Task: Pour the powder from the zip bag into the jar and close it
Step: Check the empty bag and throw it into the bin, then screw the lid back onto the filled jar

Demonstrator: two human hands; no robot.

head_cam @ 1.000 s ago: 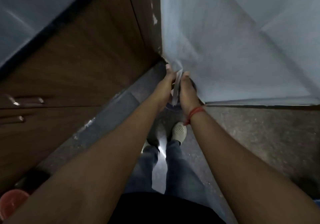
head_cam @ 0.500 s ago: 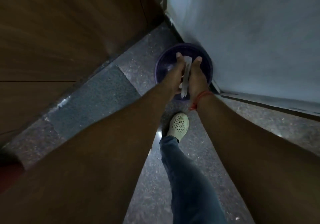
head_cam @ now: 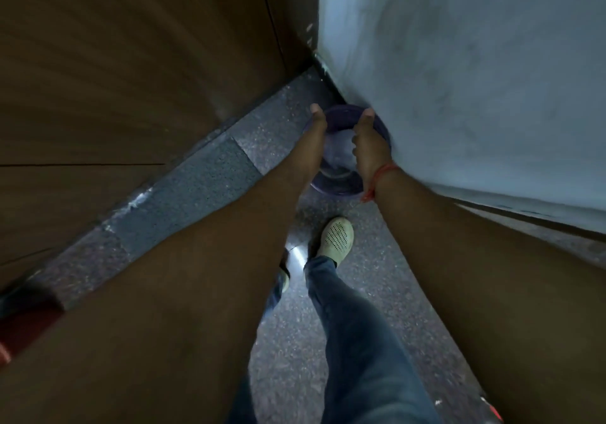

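Legs in blue jeans (head_cam: 357, 341), nearest, standing on speckled grey floor (head_cam: 370, 279); one pale perforated shoe (head_cam: 337, 238) ahead. Forearms reaching forward and down; red thread (head_cam: 382, 176) on right wrist. Left hand (head_cam: 314, 138) and right hand (head_cam: 369, 141) apart over a purple bin (head_cam: 337, 185). Pale, blurred zip bag (head_cam: 339, 153) between them, inside the bin's mouth; grip of either hand on it cannot be told. Brown wooden cabinet (head_cam: 131, 62) far left, pale wall (head_cam: 475, 79) far right.

Round purple plastic bin (head_cam: 337, 187), red thread wristband (head_cam: 382, 174), perforated cream shoe (head_cam: 337, 236), blue denim jeans (head_cam: 354, 325), speckled grey floor (head_cam: 288, 374).
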